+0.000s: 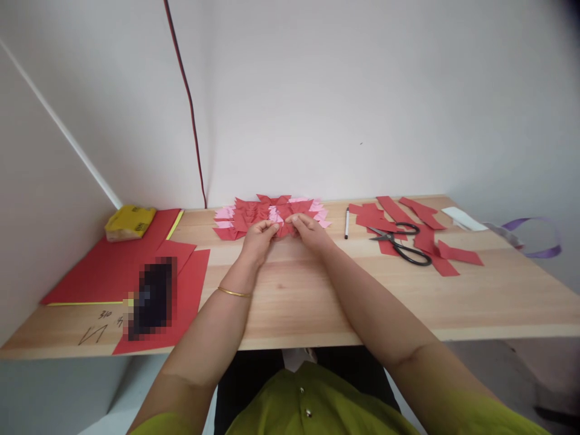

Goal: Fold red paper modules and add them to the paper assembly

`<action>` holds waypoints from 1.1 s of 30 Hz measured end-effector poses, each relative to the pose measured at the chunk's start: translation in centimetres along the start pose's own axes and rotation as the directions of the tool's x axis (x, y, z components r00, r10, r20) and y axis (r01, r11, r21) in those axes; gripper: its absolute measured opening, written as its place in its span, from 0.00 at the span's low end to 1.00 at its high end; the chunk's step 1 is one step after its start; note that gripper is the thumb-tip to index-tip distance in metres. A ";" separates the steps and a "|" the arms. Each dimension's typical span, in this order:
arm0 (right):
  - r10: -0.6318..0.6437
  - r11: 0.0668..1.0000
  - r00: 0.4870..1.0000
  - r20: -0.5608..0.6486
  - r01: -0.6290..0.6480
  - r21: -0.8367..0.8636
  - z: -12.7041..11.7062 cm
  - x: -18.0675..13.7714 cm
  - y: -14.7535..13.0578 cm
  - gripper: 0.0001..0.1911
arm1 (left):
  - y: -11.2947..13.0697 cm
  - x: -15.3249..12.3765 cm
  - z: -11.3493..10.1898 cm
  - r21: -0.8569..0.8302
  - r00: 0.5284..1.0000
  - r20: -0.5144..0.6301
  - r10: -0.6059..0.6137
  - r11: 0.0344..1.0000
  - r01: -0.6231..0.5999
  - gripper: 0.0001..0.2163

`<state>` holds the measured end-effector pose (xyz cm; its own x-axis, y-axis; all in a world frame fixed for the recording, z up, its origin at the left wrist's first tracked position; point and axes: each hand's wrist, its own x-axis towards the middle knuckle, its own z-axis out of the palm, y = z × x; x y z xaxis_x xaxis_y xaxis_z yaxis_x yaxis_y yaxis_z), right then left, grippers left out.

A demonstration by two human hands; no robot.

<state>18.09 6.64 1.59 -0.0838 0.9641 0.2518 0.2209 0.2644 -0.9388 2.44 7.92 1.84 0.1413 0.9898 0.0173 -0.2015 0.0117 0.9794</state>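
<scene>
Both my hands meet over a small piece of folded red paper (284, 230) near the back of the table. My left hand (260, 241) pinches its left side between thumb and fingers. On the other side, the fingertips of my right hand (312, 233) grip the same piece. Just behind and around it lies a spread of folded red and pink paper pieces (249, 212) with pointed ends, in rows. My hands cover part of that spread.
To the right are a marker (347, 223), black-handled scissors (410, 251), red paper scraps (389, 208) and a white strip (464, 219). Red sheets (113, 266), a yellow packet (130, 222) and a blurred dark object (154, 299) lie left. A cable (191, 103) hangs down the wall.
</scene>
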 end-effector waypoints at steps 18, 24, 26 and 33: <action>-0.130 0.984 0.976 0.175 0.148 -0.095 0.7 -0.4 0.0 0.12 | -0.2 0.0 -0.1 0.102 0.996 0.014 0.093 0.990 -0.094 0.09; -0.089 0.993 0.980 0.176 0.100 -0.059 0.7 -0.3 0.3 0.13 | -0.1 0.0 -0.1 0.015 1.000 -0.014 0.013 1.000 -0.013 0.12; -0.069 0.995 0.991 0.115 0.078 -0.068 0.6 -0.2 0.4 0.13 | 0.1 0.0 -0.2 -0.059 0.999 0.008 -0.047 0.997 0.048 0.13; -0.062 0.995 0.997 0.038 0.065 -0.082 0.3 0.0 0.4 0.15 | 0.2 0.1 -0.4 -0.022 0.998 0.027 -0.056 0.998 0.057 0.12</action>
<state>17.85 6.73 1.14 -0.1346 0.9443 0.3003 0.2936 0.3275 -0.8981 2.05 8.04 1.96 0.1789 0.9833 -0.0321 -0.2140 0.0707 0.9743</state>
